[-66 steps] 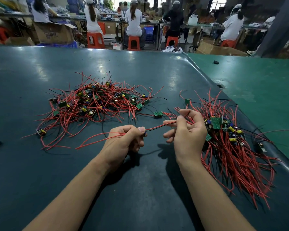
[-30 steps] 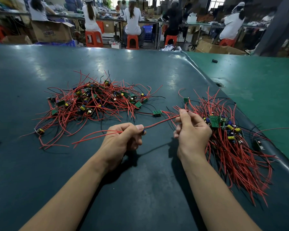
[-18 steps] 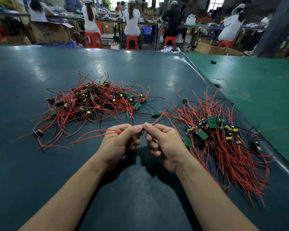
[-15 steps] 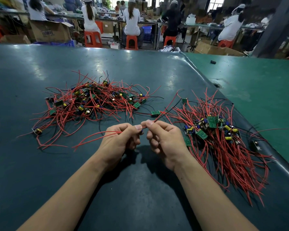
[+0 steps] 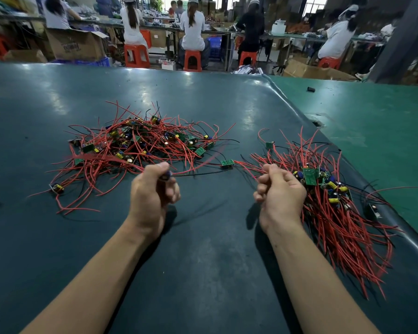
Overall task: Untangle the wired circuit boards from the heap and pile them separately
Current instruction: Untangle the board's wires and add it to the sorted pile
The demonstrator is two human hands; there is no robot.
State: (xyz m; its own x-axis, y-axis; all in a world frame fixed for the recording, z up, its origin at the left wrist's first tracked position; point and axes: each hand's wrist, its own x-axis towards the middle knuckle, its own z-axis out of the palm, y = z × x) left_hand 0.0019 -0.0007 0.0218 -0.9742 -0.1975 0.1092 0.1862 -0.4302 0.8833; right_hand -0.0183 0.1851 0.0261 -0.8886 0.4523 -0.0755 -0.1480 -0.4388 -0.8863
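A tangled heap of red-wired green circuit boards [image 5: 140,143] lies left of centre on the dark table. A sorted pile of boards [image 5: 323,189] with red wires trailing toward me lies at the right. My left hand [image 5: 155,191] grips one small board with a blue capacitor [image 5: 167,175]; its red and black wires stick out to both sides, blurred. My right hand [image 5: 279,191] is curled in a loose fist at the left edge of the sorted pile, with nothing plainly in its grip. One loose green board [image 5: 227,162] lies between the two piles.
The dark table mat [image 5: 203,261] meets a lighter green table [image 5: 372,131] along a raised seam at the right. A small black part [image 5: 310,88] lies on the green table. Several seated people work at benches beyond the far edge.
My right hand has let go of the wire it pinched beside my left hand and moved right to the sorted pile. The left hand still holds the board, its free wires swinging.
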